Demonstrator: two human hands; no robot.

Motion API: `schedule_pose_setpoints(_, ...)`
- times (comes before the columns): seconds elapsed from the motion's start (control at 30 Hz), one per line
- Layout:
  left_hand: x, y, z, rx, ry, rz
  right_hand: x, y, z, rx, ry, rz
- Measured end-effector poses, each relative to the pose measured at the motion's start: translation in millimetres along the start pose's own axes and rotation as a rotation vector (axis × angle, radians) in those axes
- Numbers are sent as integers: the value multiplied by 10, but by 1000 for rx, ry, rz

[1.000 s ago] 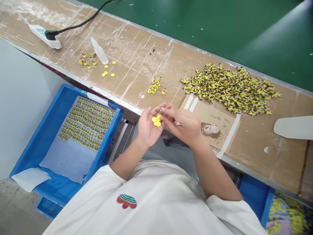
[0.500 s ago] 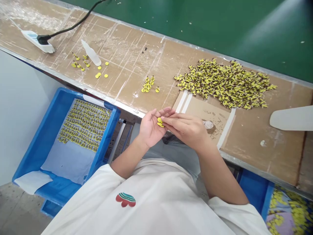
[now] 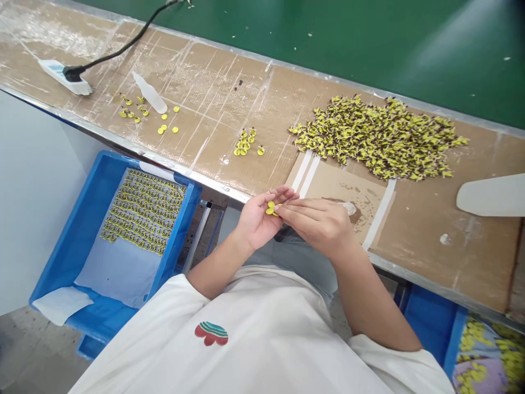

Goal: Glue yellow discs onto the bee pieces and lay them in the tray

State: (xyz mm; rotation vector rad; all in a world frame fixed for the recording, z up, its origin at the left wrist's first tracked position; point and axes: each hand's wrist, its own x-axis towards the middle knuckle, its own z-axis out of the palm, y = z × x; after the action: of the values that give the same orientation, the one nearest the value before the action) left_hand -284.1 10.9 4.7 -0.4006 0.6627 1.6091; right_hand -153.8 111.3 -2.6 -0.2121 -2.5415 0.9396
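My left hand (image 3: 258,220) is palm up near the table's front edge, its fingers loosely curved, with a few small yellow discs (image 3: 270,208) lying in it. My right hand (image 3: 322,223) reaches across from the right, thumb and fingers pinched together at the discs; its fingertips touch or grip one, partly hidden. Beyond my hands, a small cluster of yellow pieces with dark tops (image 3: 245,141) stands on the cardboard-covered table (image 3: 229,98). A large heap of yellow and dark small pieces (image 3: 377,137) lies to the right.
A blue bin (image 3: 68,241) at the left holds rows of yellow pieces. A power strip (image 3: 65,76) with a black cable, a white bottle (image 3: 150,93) and loose discs (image 3: 175,129) lie at left; a white object (image 3: 492,196) is at right. Another blue bin (image 3: 430,317) sits below.
The view has shifted slightly. The discs in my left palm lie in a different arrangement, and the fingers of my left hand are a little more curled. My right hand stays pinched at them.
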Motion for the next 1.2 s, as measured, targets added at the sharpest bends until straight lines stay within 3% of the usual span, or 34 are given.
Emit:
schedule_pose_setpoints(0.1, -2, -20, -1, 19, -20, 10, -33, 0, -34, 79, 23, 2)
schedule_pose_setpoints(0.2, -7, -23, 5, 47, -47, 3, -78, -37, -12, 105, 155, 57)
schedule_pose_setpoints(0.3, -9, -25, 32, 60, -51, -24, -87, -144, 65, 246, 398, 305)
schedule_pose_setpoints(0.43, -8, -60, 53, 57, -63, -20, -42, -289, 162, 734, 674, 665)
schedule_pose_setpoints(0.6, -46, -163, -41, 166, -189, 54, -69, -342, 220, 1156, 713, 888)
schedule_pose_setpoints(0.8, -105, -305, -146, 295, -174, 111, -148, -382, 274, 1287, 633, 985)
schedule_pose_setpoints(0.93, -68, -313, -132, 248, -157, 134, -159, -478, 221, 1117, 636, 937)
schedule_pose_setpoints(1.03, -34, -254, -116, 189, -146, 164, -217, -402, 33, 677, 779, 802)
schedule_pose_setpoints(1.13, -10, -175, -118, 172, -106, 168, -352, 10, -281, 78, 962, 736)
schedule_pose_setpoints(1.2, 4, -137, -128, 173, -69, 170, -459, 431, -496, -223, 895, 767)
